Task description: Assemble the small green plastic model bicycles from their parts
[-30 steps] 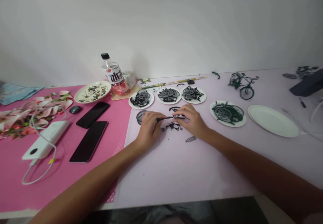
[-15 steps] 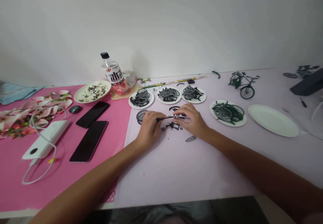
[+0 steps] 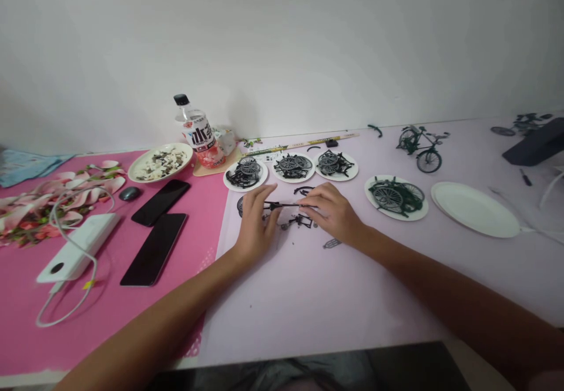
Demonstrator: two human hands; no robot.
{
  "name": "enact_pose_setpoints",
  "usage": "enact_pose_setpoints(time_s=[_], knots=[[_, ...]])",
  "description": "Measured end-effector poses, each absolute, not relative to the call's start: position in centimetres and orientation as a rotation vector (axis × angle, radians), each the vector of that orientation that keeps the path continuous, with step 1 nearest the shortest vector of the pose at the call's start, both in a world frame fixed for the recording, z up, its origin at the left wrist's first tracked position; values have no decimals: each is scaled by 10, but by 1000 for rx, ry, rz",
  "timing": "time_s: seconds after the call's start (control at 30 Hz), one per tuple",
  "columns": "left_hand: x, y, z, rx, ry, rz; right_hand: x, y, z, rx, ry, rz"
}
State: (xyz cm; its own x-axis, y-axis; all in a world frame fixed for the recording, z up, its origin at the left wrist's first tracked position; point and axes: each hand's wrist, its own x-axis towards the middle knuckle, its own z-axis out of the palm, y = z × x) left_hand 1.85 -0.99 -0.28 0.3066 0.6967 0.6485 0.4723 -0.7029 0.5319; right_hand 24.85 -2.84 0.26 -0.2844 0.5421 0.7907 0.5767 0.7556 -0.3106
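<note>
My right hand (image 3: 332, 211) pinches the right end of a thin dark part (image 3: 288, 205) in front of me. At the part's left end my left hand (image 3: 255, 223) has its thumb and fingers spread apart, close around it. Just below lies a small black frame piece (image 3: 302, 221) on the pale sheet. A grey flat piece (image 3: 332, 243) rests nearer to me, under my right hand. A dark curved piece (image 3: 303, 190) shows behind the fingers. Grey wheels (image 3: 240, 206) are partly hidden behind my left hand.
Plates of black bicycle parts (image 3: 293, 176) line the back. Right: a plate of green parts (image 3: 396, 198), an assembled bicycle (image 3: 420, 147), bare white plates (image 3: 476, 210). Left: a bottle (image 3: 201, 138), a bowl (image 3: 161, 163), two phones (image 3: 154, 250), a white power bank (image 3: 78, 247), artificial flowers (image 3: 57, 200).
My left hand's fingers have opened and spread away from the thin part. My right hand still pinches it. The view has shifted slightly.
</note>
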Motion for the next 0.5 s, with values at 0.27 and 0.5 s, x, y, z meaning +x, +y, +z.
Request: enact_pose_setpoints(time_s=[0.27,0.5], knots=[[20,-5,-6,2073,1065,1299,246,-33,10,-790,-1886,-90],[21,0,-5,1745,961,1325,244,-34,10,-791,-1883,-46]])
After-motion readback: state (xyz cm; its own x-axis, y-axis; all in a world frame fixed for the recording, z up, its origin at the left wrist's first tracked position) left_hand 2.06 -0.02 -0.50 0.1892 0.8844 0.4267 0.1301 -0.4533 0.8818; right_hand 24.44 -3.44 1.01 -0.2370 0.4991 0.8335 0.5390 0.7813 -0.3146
